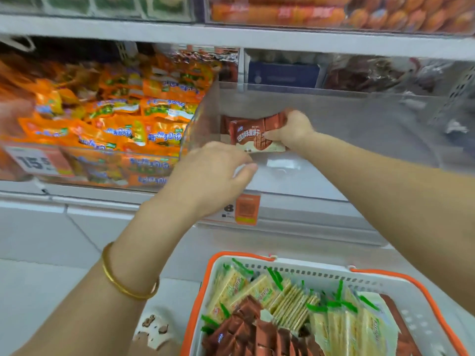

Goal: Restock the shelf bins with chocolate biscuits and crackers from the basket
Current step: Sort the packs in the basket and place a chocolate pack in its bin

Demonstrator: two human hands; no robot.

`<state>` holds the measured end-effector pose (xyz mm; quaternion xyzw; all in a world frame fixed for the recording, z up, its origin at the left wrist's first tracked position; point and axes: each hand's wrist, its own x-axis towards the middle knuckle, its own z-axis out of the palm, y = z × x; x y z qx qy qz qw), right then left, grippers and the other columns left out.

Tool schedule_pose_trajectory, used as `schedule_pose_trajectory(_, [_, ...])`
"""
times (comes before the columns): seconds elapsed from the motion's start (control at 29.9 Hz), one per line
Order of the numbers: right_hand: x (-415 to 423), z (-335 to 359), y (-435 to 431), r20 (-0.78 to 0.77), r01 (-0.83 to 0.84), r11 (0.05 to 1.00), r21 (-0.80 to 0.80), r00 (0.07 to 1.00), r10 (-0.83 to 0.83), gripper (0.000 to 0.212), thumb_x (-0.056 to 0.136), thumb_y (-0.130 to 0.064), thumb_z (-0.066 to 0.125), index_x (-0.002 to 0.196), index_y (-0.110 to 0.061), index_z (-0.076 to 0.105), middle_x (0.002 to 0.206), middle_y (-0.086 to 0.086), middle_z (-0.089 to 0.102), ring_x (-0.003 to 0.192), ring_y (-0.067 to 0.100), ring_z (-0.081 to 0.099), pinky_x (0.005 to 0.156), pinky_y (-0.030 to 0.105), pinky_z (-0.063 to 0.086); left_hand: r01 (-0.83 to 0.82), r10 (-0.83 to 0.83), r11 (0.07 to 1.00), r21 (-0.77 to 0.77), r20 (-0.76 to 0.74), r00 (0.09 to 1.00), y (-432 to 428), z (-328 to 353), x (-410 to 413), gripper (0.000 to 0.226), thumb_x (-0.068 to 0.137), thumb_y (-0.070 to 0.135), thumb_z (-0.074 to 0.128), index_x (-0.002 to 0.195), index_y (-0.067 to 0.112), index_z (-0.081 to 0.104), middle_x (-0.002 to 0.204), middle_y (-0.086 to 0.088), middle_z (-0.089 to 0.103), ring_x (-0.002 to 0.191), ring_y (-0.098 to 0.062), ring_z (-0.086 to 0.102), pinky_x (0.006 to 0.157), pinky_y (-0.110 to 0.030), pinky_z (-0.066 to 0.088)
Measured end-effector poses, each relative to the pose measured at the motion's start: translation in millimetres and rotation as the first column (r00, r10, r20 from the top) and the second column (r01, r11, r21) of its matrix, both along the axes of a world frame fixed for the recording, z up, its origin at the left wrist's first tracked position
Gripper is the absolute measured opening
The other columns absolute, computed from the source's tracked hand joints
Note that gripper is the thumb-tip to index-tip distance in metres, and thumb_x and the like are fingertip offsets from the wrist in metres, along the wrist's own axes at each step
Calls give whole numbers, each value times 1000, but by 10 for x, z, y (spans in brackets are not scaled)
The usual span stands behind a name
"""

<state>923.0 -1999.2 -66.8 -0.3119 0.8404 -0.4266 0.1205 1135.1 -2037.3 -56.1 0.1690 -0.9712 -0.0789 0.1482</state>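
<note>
My right hand grips a brown chocolate biscuit pack inside a clear shelf bin, low at the bin's left side. My left hand hovers at the bin's front edge with loosely curled fingers and holds nothing. Below, a white basket with an orange rim carries several brown chocolate biscuit packs and several yellow cracker packs with green ends.
The bin to the left is full of orange snack packs. An orange price tag hangs on the shelf edge below the clear bin. More packaged goods sit behind the bin and on the shelf above.
</note>
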Motion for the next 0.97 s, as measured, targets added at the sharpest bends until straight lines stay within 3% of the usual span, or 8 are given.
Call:
schedule_pose_trajectory(0.1, [-130,-108,-206,-128,4,999,36,992,1,48,82,-17,73,123,-9,49,121,9,59,113,26,55,97,34,42,-4,7,999,-53,71,997,-49,-58,-40,60,83,52,17,109,26,63,112,5,63,111,-19,50,89,-35,41])
schedule_pose_trajectory(0.2, [-228,-211,-372,-202,21,991,135,979,7,36,79,-22,75,102,-15,48,98,4,55,91,25,53,78,34,44,0,11,995,-102,108,994,-64,-96,-43,66,82,56,9,113,29,60,114,9,61,112,-15,47,87,-32,34])
schedule_pose_trajectory(0.27, [-293,-298,-471,-232,73,981,181,972,-30,35,79,-25,74,97,-16,46,96,7,56,88,29,54,72,34,44,9,4,991,-137,95,995,-60,-104,-36,75,78,58,-1,109,30,60,112,10,61,110,-13,47,84,-31,32])
schedule_pose_trajectory(0.47, [-322,-439,-713,0,262,965,-12,965,-262,73,70,-18,83,128,-4,40,129,13,52,120,28,52,101,35,42,9,-3,994,-108,58,998,-62,-114,-42,81,73,58,-7,106,30,61,111,11,61,110,-12,47,88,-32,35])
schedule_pose_trajectory(0.97, [-332,-367,-668,130,356,933,44,924,-359,78,69,-24,84,127,-8,35,130,11,51,121,31,52,100,40,46,-9,10,996,-93,14,1000,-38,-122,-45,79,75,57,-6,111,30,59,114,11,62,110,-12,48,89,-34,37])
